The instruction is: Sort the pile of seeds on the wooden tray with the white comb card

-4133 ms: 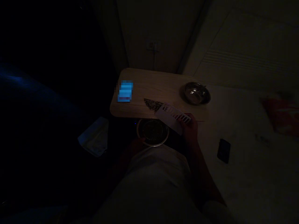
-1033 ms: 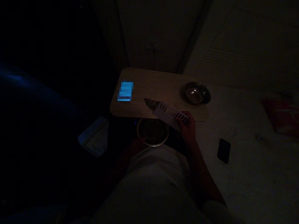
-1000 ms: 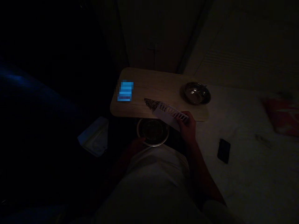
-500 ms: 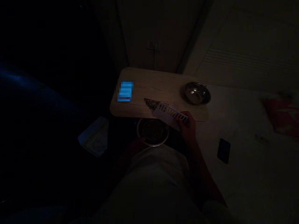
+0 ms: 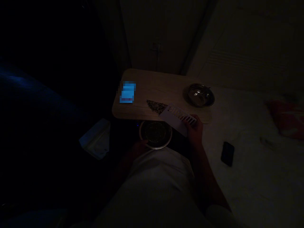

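Note:
In dim light my right hand (image 5: 195,130) is closed on the near right end of a flat white slotted piece (image 5: 174,122), which has a row of openings along its upper edge. Its far left end touches or overlaps a pile of small dark and pale seed-like bits (image 5: 155,107) on the wooden tabletop (image 5: 163,85). My left hand (image 5: 142,145) grips the rim of a round metal bowl (image 5: 155,148) below the table's near edge, just above my lap. What the bowl contains is too dark to make out.
A second metal bowl (image 5: 201,95) stands at the table's right end. A bright blurred blue screen (image 5: 127,92) is on the left. A dark phone (image 5: 227,154) and a red item (image 5: 285,117) lie on the pale surface to the right. A pale packet (image 5: 96,139) lies at lower left.
My right hand has drawn the white slotted piece a little to the right and toward me, uncovering more of the pile. My left hand and the bowl have stayed in place.

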The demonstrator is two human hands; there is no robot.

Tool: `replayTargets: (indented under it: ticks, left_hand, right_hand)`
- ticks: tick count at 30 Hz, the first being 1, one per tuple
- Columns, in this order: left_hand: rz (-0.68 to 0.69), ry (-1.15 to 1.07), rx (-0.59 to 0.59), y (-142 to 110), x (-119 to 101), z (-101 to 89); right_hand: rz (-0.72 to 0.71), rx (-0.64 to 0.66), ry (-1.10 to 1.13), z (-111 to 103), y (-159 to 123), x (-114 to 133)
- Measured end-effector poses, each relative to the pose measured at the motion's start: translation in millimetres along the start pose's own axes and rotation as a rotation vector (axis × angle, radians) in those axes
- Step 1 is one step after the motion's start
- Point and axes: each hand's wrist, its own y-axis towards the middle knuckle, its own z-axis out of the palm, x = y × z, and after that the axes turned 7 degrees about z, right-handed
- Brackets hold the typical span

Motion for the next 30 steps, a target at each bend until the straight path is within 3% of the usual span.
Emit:
replayTargets:
  ticks: [5,10,13,19,30]
  left_hand:
    - [-0.063,0.004,-0.035,-2.8,-2.3,4.5]
    - [0.013,-0.021,0.011,-4.0,-1.9,5.0]
    - [0.053,-0.015,-0.018,-5.2,0.3,1.8]
    - [-0.078,-0.025,-0.026,-4.3,0.3,-0.1]
    - [-0.04,-0.006,0.001,-5.5,-4.6,6.2]
  right_hand:
    - [-0.047,-0.097,-0.015,5.8,3.6,2.9]
    - [-0.077,-0.122,-0.002,10.0,3.8,7.8]
    - [-0.079,-0.106,0.026,9.9,3.3,6.8]
    - [-0.073,-0.064,-0.012,6.1,1.0,3.2]
    - [-0.055,-0.01,-0.025,3.2,-0.2,1.8]
